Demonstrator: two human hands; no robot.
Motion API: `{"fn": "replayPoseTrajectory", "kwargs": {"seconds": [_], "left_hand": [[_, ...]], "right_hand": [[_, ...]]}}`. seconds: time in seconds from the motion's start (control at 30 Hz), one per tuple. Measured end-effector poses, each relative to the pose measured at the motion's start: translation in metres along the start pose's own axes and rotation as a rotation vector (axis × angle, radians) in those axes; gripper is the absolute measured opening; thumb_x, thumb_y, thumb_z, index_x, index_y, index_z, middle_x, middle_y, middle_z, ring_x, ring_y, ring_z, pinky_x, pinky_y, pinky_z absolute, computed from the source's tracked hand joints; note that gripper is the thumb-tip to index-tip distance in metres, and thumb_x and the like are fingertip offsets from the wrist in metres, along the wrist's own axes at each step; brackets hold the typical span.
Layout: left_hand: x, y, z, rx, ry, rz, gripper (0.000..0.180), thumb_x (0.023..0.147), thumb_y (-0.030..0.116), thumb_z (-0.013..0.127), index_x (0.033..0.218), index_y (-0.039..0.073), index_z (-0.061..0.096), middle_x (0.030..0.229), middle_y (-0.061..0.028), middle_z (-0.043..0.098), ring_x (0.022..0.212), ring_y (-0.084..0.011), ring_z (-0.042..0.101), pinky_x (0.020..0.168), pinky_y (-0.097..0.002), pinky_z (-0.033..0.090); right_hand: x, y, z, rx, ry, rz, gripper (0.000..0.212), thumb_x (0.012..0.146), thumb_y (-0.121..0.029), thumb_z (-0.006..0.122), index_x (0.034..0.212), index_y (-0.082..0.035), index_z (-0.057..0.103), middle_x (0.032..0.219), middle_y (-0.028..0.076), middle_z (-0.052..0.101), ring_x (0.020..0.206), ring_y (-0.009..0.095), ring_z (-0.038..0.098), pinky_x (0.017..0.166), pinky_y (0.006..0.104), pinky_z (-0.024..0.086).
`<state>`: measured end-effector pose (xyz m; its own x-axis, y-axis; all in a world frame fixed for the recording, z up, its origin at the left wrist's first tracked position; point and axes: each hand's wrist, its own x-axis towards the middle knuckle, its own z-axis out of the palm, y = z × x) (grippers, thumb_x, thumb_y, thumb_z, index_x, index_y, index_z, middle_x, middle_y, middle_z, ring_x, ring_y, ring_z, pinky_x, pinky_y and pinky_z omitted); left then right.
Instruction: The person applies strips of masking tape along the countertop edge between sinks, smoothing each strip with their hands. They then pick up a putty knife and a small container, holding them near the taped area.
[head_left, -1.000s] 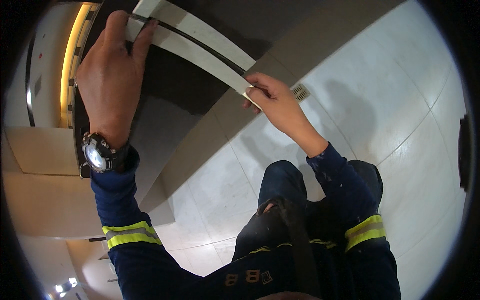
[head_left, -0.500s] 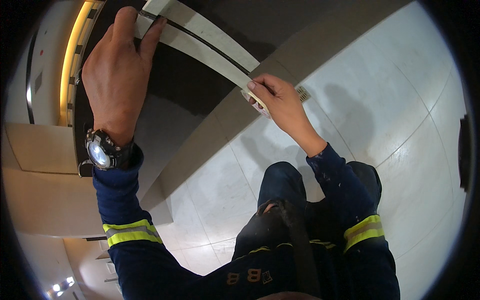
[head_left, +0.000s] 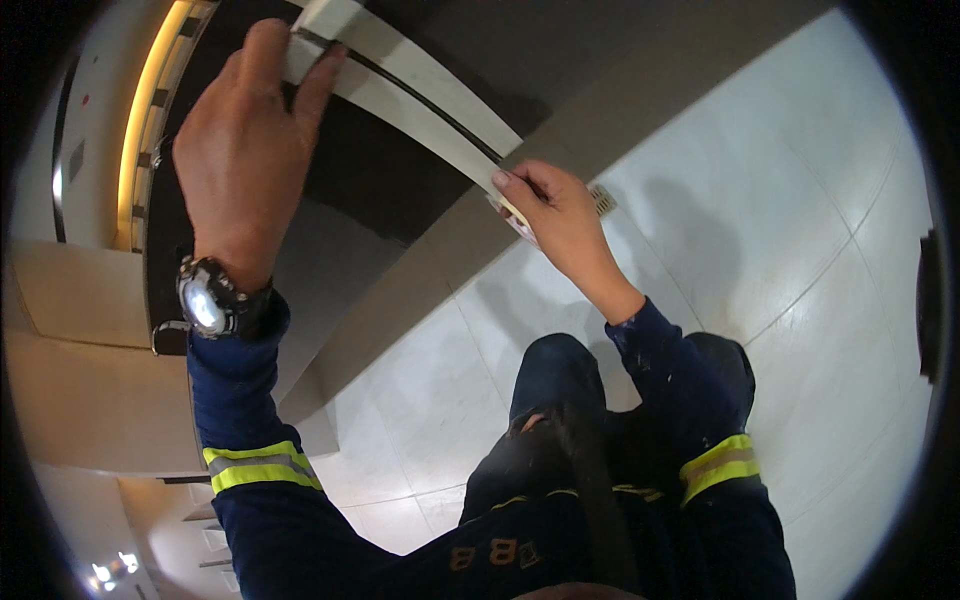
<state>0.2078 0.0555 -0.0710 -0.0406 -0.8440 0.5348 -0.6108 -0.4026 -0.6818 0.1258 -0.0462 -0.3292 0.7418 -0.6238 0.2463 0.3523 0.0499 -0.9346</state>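
My right hand (head_left: pixel 560 220) is closed, thumb and fingers pinching a pale roll of tape (head_left: pixel 517 224), of which only the rim shows below the fingers. A pale band (head_left: pixel 415 115), apparently tape, runs up and left from there. Along it goes a thin black line (head_left: pixel 425 100); whether this is a strip or a gap I cannot tell. At the band's upper left end my left hand (head_left: pixel 245 135) is bent over it, with thumb and forefinger closed on that end. The fingertips partly cover what they grip. On the left wrist is a black watch (head_left: pixel 205 300).
Behind the band is a dark, glossy surface (head_left: pixel 350 180). Pale floor tiles (head_left: pixel 810 230) spread to the right, and a small slotted drain cover (head_left: pixel 602 200) lies just beyond my right hand. A lit yellow strip (head_left: pixel 140 130) and beige panels (head_left: pixel 90 400) stand at the left.
In the picture, both hands and the pale band sit slightly lower, along with a small shift of the whole view. Both grips look the same.
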Motion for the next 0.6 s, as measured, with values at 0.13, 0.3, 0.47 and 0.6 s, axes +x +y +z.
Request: {"fn": "replayPoseTrajectory", "kwargs": {"seconds": [0.13,0.3,0.47,0.6], "left_hand": [[0.006,0.006,0.002,-0.046,0.017,-0.004,0.033,0.093,0.039,0.074,0.100,0.011,0.058,0.078,-0.0066,0.064,0.072,-0.0289,0.067,0.060,-0.0411,0.052],[0.002,0.005,0.005,-0.062,-0.001,-0.024,0.034,0.093,0.039,0.074,0.100,0.009,0.058,0.080,-0.0064,0.066,0.073,-0.0271,0.067,0.062,-0.0401,0.053],[0.002,0.004,0.007,-0.033,0.000,0.008,0.032,0.096,0.034,0.071,0.104,0.007,0.057,0.082,-0.0090,0.067,0.078,-0.0297,0.068,0.068,-0.0419,0.055],[0.006,0.005,0.005,-0.011,-0.022,0.045,0.031,0.096,0.029,0.070,0.109,0.006,0.054,0.085,-0.0117,0.068,0.083,-0.0332,0.068,0.072,-0.0441,0.055]], "right_hand": [[0.000,-0.002,-0.006,0.020,0.008,0.048,0.036,0.100,-0.033,0.067,0.091,0.002,0.070,0.071,0.008,0.064,0.065,0.012,0.054,0.060,0.0306,0.042],[-0.001,0.001,0.000,0.087,0.007,0.059,0.035,0.101,-0.032,0.067,0.091,0.001,0.070,0.069,0.005,0.063,0.063,0.011,0.054,0.059,0.0292,0.041],[-0.001,0.003,0.002,0.091,0.010,0.055,0.035,0.100,-0.032,0.067,0.091,0.001,0.070,0.068,0.006,0.062,0.063,0.011,0.053,0.059,0.0297,0.041],[0.001,0.005,-0.004,-0.018,0.036,0.004,0.035,0.101,-0.033,0.068,0.090,0.001,0.069,0.069,0.006,0.062,0.064,0.010,0.054,0.059,0.0287,0.042]]}}
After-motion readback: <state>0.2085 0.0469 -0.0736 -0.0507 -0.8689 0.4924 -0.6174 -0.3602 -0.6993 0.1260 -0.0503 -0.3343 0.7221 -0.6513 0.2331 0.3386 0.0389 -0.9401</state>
